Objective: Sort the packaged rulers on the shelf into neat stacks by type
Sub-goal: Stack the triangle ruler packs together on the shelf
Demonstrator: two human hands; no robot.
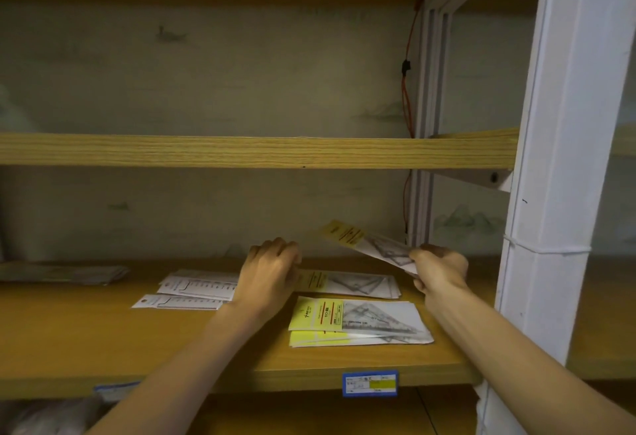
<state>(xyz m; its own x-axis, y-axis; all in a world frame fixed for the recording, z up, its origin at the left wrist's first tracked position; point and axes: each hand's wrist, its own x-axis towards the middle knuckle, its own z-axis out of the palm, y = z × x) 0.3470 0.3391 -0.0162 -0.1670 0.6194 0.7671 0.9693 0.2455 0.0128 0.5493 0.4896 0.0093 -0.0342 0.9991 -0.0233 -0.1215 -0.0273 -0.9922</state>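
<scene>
My right hand (438,267) grips a yellow-headed set-square pack (364,242) and holds it tilted in the air above the wooden shelf (103,341). My left hand (270,271) rests with curled fingers on the left end of a rear stack of the same yellow-headed packs (358,285). A front stack of wider yellow-headed triangle packs (358,321) lies near the shelf edge. To the left, white straight-ruler packs (192,291) lie in a loose overlapping pile. Whether the left fingers pinch a pack is hidden.
A grey flat pile (65,273) lies at the far left of the shelf. A white upright post (554,193) stands close on the right. An upper shelf board (258,150) hangs above. A blue price label (370,383) is on the shelf edge.
</scene>
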